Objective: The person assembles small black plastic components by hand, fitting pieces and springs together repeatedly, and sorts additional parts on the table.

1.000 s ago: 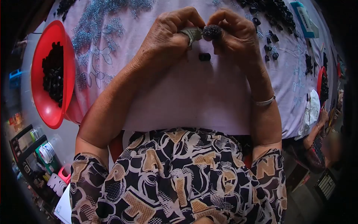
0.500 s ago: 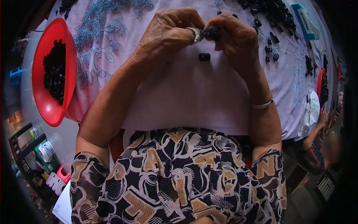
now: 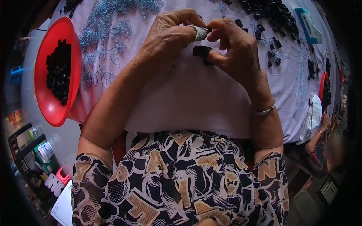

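Note:
My left hand (image 3: 171,32) is closed in a pinch at the top centre, a pale wrapping (image 3: 200,33) round its thumb tip. A small dark piece shows between its fingertips, too small to name. My right hand (image 3: 235,47) meets it there, index finger bent against the thumb tip of the left. At the right thumb is a black fabric-like cover (image 3: 202,51), which seems to be worn on that thumb. Partly behind the thumb, a small black cylinder (image 3: 208,62) lies on the pink cloth (image 3: 188,101).
A red bowl (image 3: 56,113) of black pieces stands at the left. Small bluish springs (image 3: 109,26) spread across the upper left. Black parts (image 3: 271,15) are heaped at the upper right, near a blue-and-white box (image 3: 307,25). Another person's hand (image 3: 325,122) shows at the far right.
The round dark thing between my hands has gone from there. My right thumb has moved down and away from the left hand, and its index finger has come to the left thumb tip.

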Tool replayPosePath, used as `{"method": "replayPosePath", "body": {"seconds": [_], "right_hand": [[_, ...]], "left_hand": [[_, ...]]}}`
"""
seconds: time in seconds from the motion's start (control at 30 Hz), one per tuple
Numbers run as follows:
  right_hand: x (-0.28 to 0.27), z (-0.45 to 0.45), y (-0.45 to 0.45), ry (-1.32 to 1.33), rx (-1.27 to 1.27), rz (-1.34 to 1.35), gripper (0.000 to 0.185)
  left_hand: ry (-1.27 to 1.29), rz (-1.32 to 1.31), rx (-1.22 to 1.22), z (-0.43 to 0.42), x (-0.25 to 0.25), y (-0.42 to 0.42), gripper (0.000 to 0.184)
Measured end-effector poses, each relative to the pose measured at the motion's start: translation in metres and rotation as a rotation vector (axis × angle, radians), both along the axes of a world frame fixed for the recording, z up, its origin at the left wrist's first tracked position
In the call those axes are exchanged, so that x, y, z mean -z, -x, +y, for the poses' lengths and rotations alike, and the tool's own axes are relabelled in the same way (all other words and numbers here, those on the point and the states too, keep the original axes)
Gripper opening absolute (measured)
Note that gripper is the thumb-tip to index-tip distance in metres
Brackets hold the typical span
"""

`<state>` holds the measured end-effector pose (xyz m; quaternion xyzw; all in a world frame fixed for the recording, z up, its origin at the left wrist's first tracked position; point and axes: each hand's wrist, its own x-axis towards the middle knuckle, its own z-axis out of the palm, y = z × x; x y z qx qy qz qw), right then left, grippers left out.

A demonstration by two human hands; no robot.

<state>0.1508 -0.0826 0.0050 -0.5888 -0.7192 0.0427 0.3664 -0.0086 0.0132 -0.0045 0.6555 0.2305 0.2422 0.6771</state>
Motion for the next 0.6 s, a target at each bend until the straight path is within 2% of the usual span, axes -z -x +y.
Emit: {"method": "replayPosePath", "body": {"seconds": [0.17, 0.23, 0.33, 0.6], "right_hand": [[0.011, 0.003, 0.002, -0.107, 0.068, -0.057, 0.042], [0.006, 0.002, 0.006, -0.107, 0.088, -0.170, 0.033], [0.012, 0.006, 0.002, -0.144, 0.084, -0.209, 0.029], [0.014, 0.004, -0.001, -0.106, 0.104, -0.173, 0.025]], "left_hand": [[0.026, -0.058, -0.008, -0.003, -0.004, 0.000, 0.020], [0.106, -0.084, -0.077, -0.005, -0.003, -0.004, 0.017], [0.074, -0.098, -0.079, -0.009, -0.005, -0.003, 0.016], [0.095, 0.014, -0.098, -0.004, -0.008, -0.003, 0.018]]}}
